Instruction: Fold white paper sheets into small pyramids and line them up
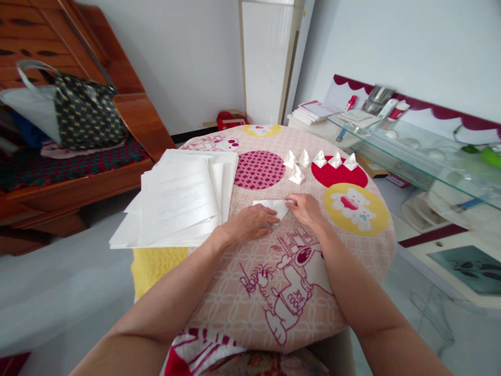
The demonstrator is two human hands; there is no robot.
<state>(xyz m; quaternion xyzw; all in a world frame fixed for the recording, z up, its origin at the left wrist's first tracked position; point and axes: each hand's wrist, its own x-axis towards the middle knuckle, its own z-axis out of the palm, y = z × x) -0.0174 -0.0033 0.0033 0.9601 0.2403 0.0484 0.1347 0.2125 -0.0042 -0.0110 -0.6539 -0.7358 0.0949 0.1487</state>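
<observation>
A small folded piece of white paper (278, 207) lies on the round table, its point turned toward me. My left hand (252, 222) rests palm down at its left side, fingers stretched out with the tips on the paper. At the right corner, my right hand (305, 209) has thumb and fingers closed on the paper's edge. Beyond my hands stand several small folded paper boats (320, 159), most of them in a row along the far right. A stack of loose white sheets (180, 193), the top one printed, lies to the left of my hands.
A patterned cloth (235, 282) covers the table. Close on the right is a glass shelf (426, 167) with cups, metal bowls and papers. A wooden bench (144, 125) with a dotted bag (88, 109) stands at the left. A tall white panel (268, 62) is behind the table.
</observation>
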